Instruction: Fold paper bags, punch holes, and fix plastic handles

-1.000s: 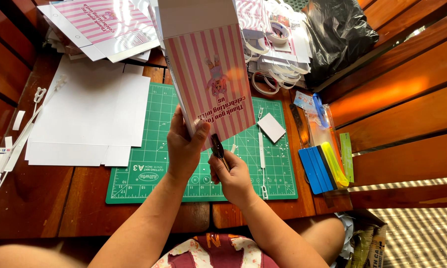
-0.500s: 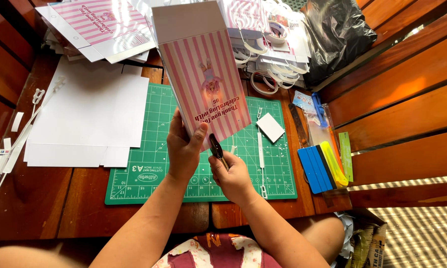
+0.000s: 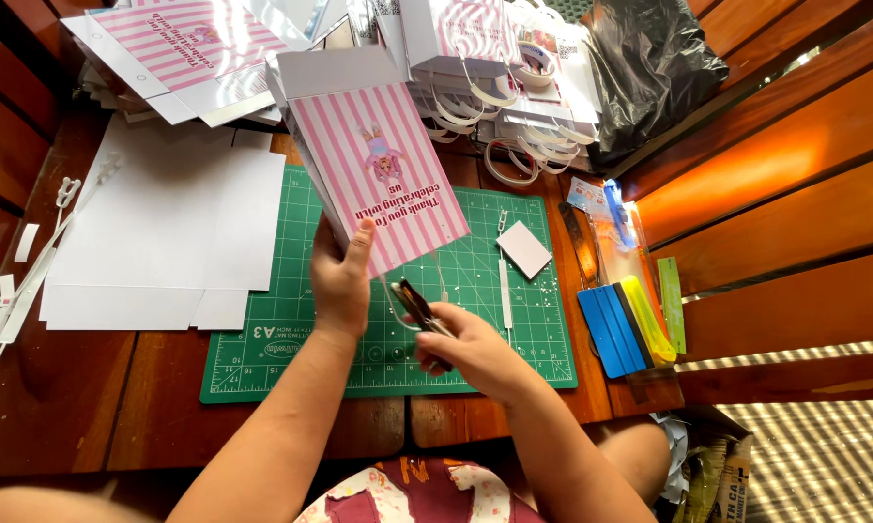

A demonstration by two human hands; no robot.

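Open green cutting mat (image 3: 262, 363) at 6–7 o'clock; white sheets (image 3: 165, 242) block 9 o'clock, bag stacks (image 3: 475, 58) 12 o'clock, blue scrapers (image 3: 611, 329) 3 o'clock.

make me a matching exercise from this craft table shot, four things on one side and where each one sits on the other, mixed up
Things:
1. pink striped paper bag
2. small dark hand tool
3. blue blocks
4. black plastic bag

Places:
A. far right corner, on the wooden slats
B. held up by the left hand over the green cutting mat
C. beside the mat's right edge
D. gripped in the right hand

Pairs: 1-B, 2-D, 3-C, 4-A
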